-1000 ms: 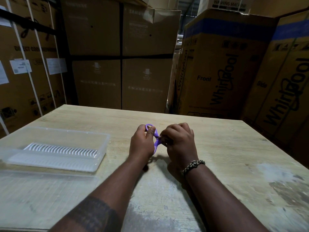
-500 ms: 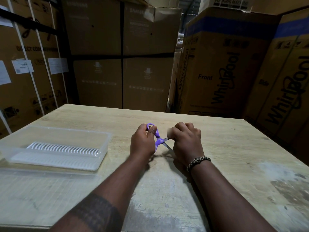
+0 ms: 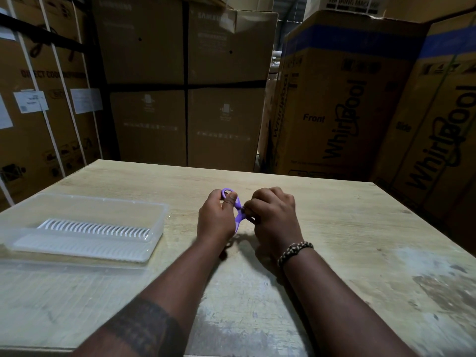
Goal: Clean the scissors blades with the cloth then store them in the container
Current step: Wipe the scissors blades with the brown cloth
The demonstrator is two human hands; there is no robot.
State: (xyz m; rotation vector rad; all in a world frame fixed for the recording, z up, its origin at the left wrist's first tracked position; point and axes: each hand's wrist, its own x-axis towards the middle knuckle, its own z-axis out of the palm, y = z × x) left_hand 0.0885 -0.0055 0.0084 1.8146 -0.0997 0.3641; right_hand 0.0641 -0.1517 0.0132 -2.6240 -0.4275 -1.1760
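- Here, the left hand [image 3: 215, 220] grips the purple scissors [image 3: 238, 211] by the handle loops, thumb pressed over the upper loop. This probably steadies the tool so the blades point right, toward the other hand.
- The right hand [image 3: 273, 215] is curled tightly round the blade end, knuckles up, hiding the metal. This looks like the wiping grip. No cloth shows, so I cannot tell whether one is bunched inside that fist.
- The scissors sit between the two hands, above the middle of the table [image 3: 334, 215] and just off its surface. Working low and central likely keeps the sharp end under control.
- The clear plastic container [image 3: 157, 235] waits open on the left, well apart from the hands, with a white slotted insert [image 3: 95, 229] lying in it. It is in easy reach of the left hand for the storing step, which is not yet done.
- A beaded bracelet [image 3: 295, 249] circles the right wrist.
- Writing: the tall carton [image 3: 342, 73] at far right reads "Whirlpool" and "Front", and its neighbour [image 3: 438, 155] reads "Whirlpool" and "Side".
- A box above them [image 3: 353, 2] shows "WASHING MACHINE".
- The strapped carton [image 3: 51, 73] at far left shows "DIRECT COOL" and then blurs. Its white paper labels are too small to read.
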